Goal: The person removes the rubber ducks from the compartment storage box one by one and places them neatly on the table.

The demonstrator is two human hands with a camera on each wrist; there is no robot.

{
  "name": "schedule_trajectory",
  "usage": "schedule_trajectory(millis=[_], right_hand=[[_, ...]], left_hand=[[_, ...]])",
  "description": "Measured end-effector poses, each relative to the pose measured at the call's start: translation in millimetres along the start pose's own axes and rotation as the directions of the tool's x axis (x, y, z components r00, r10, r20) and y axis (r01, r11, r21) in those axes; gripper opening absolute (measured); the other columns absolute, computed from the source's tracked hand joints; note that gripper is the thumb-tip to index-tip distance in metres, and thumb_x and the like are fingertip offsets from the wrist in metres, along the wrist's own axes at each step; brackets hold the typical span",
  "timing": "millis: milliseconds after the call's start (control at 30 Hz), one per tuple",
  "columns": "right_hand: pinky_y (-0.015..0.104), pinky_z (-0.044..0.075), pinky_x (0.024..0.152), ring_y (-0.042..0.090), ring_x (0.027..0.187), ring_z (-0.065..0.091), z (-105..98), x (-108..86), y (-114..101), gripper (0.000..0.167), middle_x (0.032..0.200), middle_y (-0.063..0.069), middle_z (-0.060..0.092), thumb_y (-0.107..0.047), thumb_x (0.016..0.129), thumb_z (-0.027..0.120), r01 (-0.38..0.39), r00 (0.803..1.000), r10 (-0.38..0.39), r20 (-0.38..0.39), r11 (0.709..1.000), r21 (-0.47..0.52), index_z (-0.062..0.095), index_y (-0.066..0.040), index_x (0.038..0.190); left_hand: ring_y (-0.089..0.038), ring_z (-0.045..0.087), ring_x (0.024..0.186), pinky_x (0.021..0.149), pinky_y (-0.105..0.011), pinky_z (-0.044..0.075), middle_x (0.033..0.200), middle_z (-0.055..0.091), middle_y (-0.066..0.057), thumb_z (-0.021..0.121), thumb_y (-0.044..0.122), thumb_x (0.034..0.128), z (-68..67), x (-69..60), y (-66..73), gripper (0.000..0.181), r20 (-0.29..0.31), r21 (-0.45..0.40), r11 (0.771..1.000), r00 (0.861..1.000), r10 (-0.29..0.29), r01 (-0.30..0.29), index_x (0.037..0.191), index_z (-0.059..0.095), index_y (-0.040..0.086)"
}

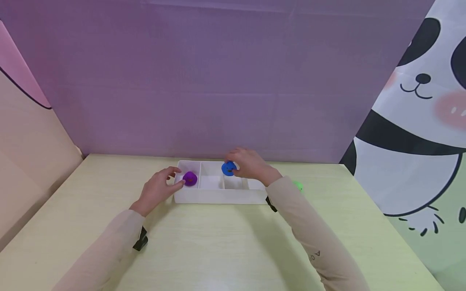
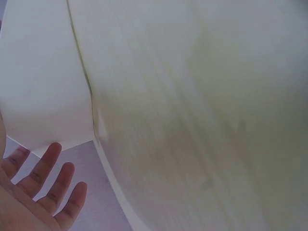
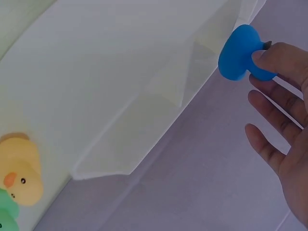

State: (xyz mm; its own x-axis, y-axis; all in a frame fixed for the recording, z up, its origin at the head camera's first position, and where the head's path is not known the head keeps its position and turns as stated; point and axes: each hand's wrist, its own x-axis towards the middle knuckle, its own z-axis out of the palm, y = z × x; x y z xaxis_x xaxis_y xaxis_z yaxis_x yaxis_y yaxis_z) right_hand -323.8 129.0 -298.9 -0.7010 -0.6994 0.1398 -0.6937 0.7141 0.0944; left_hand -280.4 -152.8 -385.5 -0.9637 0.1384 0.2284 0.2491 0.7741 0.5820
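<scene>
The right hand point(image 1: 247, 163) pinches a blue duck point(image 1: 229, 168) between thumb and fingertips at the back of the white tray point(image 1: 218, 197), in line with the third compartment from the left; its other fingers are spread apart in the right wrist view. The left hand point(image 1: 156, 190) is loosely extended at the tray's left end, its thumb by a purple duck point(image 1: 190, 179) in the leftmost compartment; whether the two touch is hard to say. The left wrist view cuts off that thumb. The right forearm's sleeve point(image 1: 309, 226) hides the tray's right end and most of a green duck point(image 3: 7, 211), which the right wrist view crops at its edge, beside a yellow duck point(image 3: 21, 168) on the table point(image 1: 200, 242).
</scene>
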Motion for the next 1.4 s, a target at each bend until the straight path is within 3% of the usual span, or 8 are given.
schedule_trajectory(millis=[267, 1200, 1400], right_hand=[[0.037, 0.049, 0.081, 0.019, 0.097, 0.055, 1.1, -14.7, 16.5, 0.026, 0.103, 0.0, 0.064, -0.016, 0.078, 0.069, -0.022, 0.999, 0.022, -0.04, 1.0, 0.005, 0.064, -0.013, 0.103], [0.043, 0.05, 0.083, 0.025, 0.097, 0.057, -5.6, -79.6, 74.7, 0.029, 0.105, 0.005, 0.064, -0.008, 0.073, 0.072, -0.155, 0.985, 0.159, -0.061, 0.986, 0.066, 0.065, -0.01, 0.102], [0.043, 0.05, 0.083, 0.027, 0.095, 0.058, -8.6, -93.0, 84.8, 0.03, 0.103, 0.007, 0.064, -0.008, 0.073, 0.072, -0.182, 0.981, 0.186, -0.049, 0.98, 0.083, 0.065, -0.007, 0.102]], left_hand=[[-0.03, 0.055, 0.105, 0.072, -0.043, 0.05, 0.116, 0.06, -0.012, 0.06, 0.04, 0.0832, -0.6, 0.9, -0.5, 0.045, 0.0, 0.003, 1.0, 1.0, -0.005, 0.005, 0.121, 0.054, 0.016], [-0.032, 0.055, 0.107, 0.076, -0.048, 0.048, 0.116, 0.06, -0.013, 0.06, 0.039, 0.0839, -0.4, -1.6, 1.2, 0.045, 0.001, -0.016, 1.0, 1.0, -0.009, 0.009, 0.122, 0.054, 0.014], [-0.031, 0.055, 0.105, 0.073, -0.044, 0.049, 0.115, 0.06, -0.012, 0.06, 0.039, 0.0837, -0.2, -1.4, 0.7, 0.046, 0.004, -0.016, 1.0, 1.0, -0.015, 0.015, 0.122, 0.054, 0.014]])
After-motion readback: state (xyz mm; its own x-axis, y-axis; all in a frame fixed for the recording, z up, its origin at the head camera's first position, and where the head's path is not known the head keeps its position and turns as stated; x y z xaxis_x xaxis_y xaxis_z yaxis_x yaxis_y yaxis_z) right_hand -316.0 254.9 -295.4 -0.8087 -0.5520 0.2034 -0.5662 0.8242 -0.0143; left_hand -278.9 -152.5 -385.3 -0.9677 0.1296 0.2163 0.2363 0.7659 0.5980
